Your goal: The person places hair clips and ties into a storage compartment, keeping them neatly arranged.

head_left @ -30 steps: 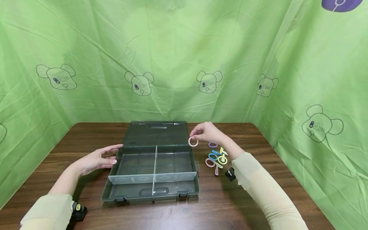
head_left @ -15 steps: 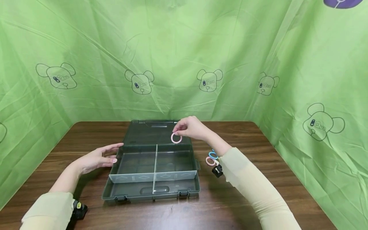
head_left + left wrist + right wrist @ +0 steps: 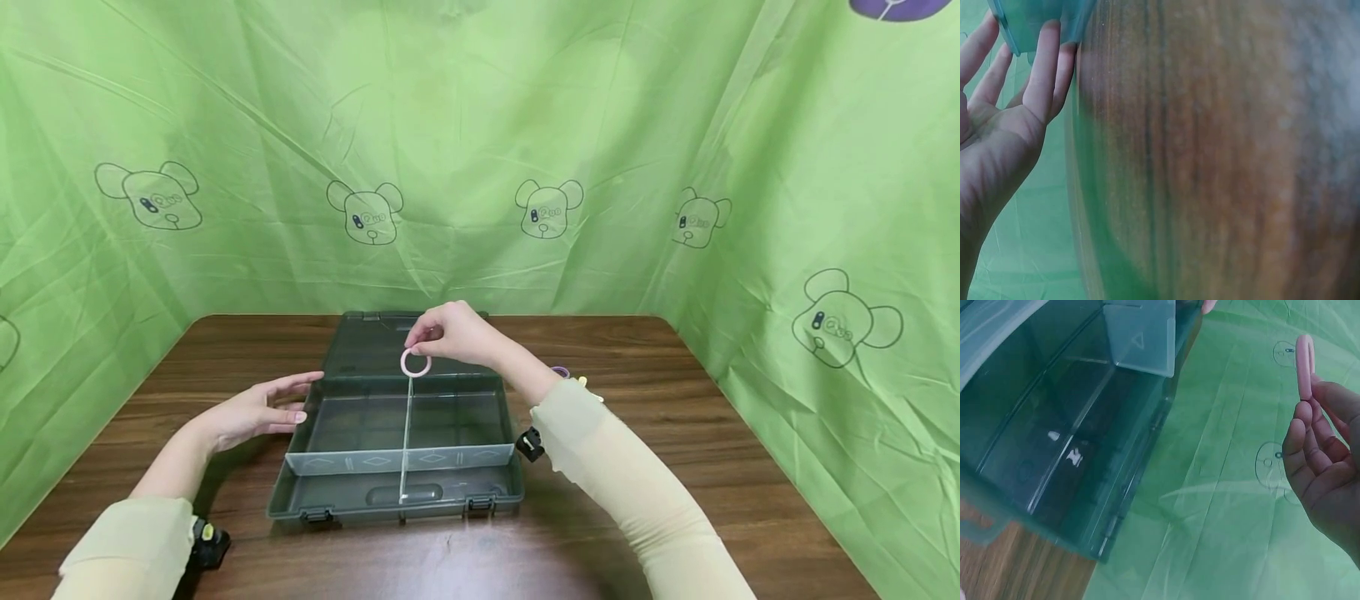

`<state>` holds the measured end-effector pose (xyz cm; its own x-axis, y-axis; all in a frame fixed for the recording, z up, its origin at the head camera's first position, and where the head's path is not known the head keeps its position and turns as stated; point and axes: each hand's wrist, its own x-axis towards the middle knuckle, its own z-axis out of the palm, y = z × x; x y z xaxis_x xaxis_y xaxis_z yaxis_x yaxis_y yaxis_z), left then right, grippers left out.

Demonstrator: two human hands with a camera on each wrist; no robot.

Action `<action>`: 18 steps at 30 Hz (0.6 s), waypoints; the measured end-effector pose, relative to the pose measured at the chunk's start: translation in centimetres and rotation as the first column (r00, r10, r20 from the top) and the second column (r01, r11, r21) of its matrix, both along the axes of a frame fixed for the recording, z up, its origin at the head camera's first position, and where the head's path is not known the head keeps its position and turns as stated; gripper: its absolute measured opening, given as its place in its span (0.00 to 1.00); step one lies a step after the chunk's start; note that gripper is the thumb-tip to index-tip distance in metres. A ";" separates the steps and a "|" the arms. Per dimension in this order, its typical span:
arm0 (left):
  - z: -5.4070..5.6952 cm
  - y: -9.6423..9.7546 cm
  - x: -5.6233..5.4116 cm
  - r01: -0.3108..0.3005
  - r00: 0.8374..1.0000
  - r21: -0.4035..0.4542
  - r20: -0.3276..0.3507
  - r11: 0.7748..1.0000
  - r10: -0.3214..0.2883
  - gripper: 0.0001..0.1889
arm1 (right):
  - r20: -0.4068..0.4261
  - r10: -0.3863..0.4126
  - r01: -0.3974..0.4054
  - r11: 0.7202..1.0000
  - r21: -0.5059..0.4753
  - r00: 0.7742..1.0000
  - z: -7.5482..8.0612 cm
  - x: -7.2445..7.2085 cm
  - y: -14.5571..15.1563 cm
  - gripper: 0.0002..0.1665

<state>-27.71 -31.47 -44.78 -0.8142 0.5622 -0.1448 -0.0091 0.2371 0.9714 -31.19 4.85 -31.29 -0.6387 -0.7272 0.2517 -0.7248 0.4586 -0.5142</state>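
My right hand [image 3: 459, 337] pinches a pale pink hair tie [image 3: 403, 367] between thumb and fingertips. In the head view the hair tie hangs above the dark translucent plastic box [image 3: 348, 425], in line with the back end of its lengthwise divider. The right wrist view shows the hair tie [image 3: 1303, 372] edge-on, upright above the fingertips. My left hand [image 3: 243, 417] rests against the box's left side, its fingers extended. In the left wrist view, those fingers [image 3: 1043, 75] meet a corner of the box. Nothing lies in the box compartments that I can see.
The box's lid [image 3: 360, 343] is folded back flat on the wooden table [image 3: 750, 492]. Right of the box, a purple hair tie [image 3: 559, 369] and a yellow piece [image 3: 582, 381] peek out behind the right forearm, which hides what else lies there. Green fabric [image 3: 465, 125] walls the back and sides.
My right hand has carried the pink hair tie left, from beside the box to over its middle. The right forearm now covers most of the small items. My left hand has stayed put.
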 end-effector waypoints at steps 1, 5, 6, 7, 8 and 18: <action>0.0 0.0 0.0 -0.002 1.000 0.000 0.001 1.000 0.002 0.38 | -0.001 0.002 -0.002 1.000 -0.001 1.000 0.0 0.0 -0.4 0.03; -0.1 -0.2 0.1 0.000 1.000 0.008 0.007 1.000 0.000 0.38 | 0.009 0.016 -0.016 1.000 -0.009 1.000 0.0 -0.1 -1.8 0.03; -0.1 -0.2 0.1 0.002 1.000 0.011 0.010 1.000 -0.002 0.38 | 0.011 0.020 -0.020 1.000 -0.012 1.000 -0.1 -0.1 -2.2 0.03; -0.1 -0.2 0.1 0.007 1.000 0.017 0.012 1.000 -0.007 0.38 | 0.013 0.023 -0.022 1.000 -0.016 1.000 -0.1 -0.1 -2.5 0.03; 0.0 -0.2 0.1 0.011 1.000 0.022 0.014 1.000 -0.011 0.38 | 0.016 0.026 -0.026 0.999 -0.019 1.000 -0.1 -0.1 -2.9 0.03; 0.5 0.1 0.0 0.035 0.998 0.049 0.048 0.998 -0.037 0.38 | 0.011 0.037 -0.037 0.999 0.035 0.999 -1.2 0.1 -6.3 0.03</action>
<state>-27.70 -31.36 -44.29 -0.7861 0.5980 -0.1564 -0.0493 0.1915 0.9803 -31.07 -1.41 -32.49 -0.6135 -0.7586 0.2194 -0.7364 0.4492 -0.5060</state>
